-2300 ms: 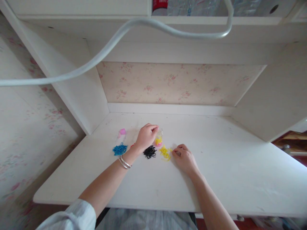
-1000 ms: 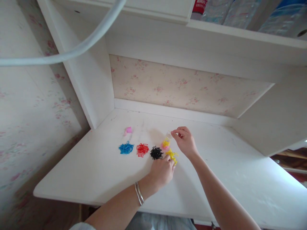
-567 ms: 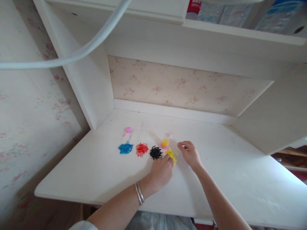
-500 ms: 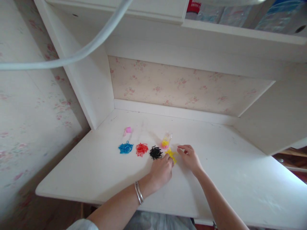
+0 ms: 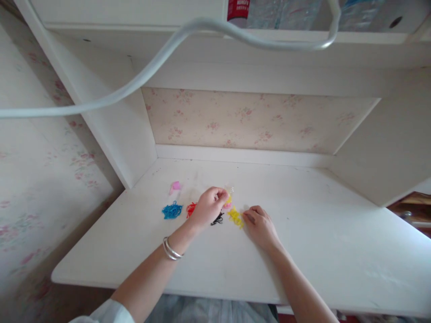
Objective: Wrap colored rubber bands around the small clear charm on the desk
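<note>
My left hand (image 5: 211,205) is closed in a pinch beside a small clear container (image 5: 230,190) with yellow and pink in it. What its fingertips hold, if anything, is too small to make out. Under and beside that hand are the black rubber bands (image 5: 217,219) and the red rubber bands (image 5: 190,209), both partly hidden. My right hand (image 5: 261,225) rests on the desk with fingers curled together at the right edge of the yellow rubber bands (image 5: 235,218). Whether it pinches one is unclear.
Farther left lie a pile of blue rubber bands (image 5: 172,210) and a small pink item (image 5: 175,185). The white desk (image 5: 319,233) has a side panel at each end and a shelf above. A white cable-like tube (image 5: 134,85) crosses the upper view.
My left hand has lifted from the yellow bands and moved up and left to the clear container. My right hand's fingers have drawn together near the yellow pile. The camera view has shifted slightly.
</note>
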`<action>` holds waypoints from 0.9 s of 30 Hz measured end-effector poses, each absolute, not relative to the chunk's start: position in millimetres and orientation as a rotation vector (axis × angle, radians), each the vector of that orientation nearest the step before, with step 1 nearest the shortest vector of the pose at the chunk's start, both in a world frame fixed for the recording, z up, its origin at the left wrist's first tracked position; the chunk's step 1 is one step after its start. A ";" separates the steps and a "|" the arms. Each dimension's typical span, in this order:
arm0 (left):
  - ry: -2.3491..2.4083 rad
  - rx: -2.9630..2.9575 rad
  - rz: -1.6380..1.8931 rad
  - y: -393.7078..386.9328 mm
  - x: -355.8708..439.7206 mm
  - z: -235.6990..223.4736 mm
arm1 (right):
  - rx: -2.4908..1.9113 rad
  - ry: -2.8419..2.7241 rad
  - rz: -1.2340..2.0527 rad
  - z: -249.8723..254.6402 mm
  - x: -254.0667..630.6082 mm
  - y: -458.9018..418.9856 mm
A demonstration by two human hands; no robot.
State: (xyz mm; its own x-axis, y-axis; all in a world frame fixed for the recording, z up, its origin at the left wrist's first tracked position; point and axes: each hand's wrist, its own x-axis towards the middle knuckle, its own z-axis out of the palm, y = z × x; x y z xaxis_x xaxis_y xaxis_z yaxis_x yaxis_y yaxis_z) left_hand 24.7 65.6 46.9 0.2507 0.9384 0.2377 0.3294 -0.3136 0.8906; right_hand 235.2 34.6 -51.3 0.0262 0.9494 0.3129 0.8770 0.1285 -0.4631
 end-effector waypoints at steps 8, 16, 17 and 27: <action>1.195 1.785 1.150 104.3 29.1 69.3 | -1.738 -1.828 0.177 -52.2 237.4 34.4; 1.209 1.805 1.094 113.2 37.0 62.8 | -1.749 -1.832 0.179 -52.9 237.1 34.2; 1.212 1.805 1.090 113.8 37.0 61.9 | -1.750 -1.832 0.176 -53.2 237.1 34.3; 1.252 1.800 1.136 100.7 22.1 60.1 | -1.834 -1.746 0.157 -51.0 237.0 30.3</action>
State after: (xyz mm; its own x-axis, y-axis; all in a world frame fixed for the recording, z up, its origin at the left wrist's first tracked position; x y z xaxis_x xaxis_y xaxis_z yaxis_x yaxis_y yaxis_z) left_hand 22.1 100.7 60.1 0.1646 0.9453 0.2815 0.3724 -0.3238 0.8698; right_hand 237.0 30.3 -51.0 0.1296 0.9419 0.3098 0.8715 0.0408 -0.4887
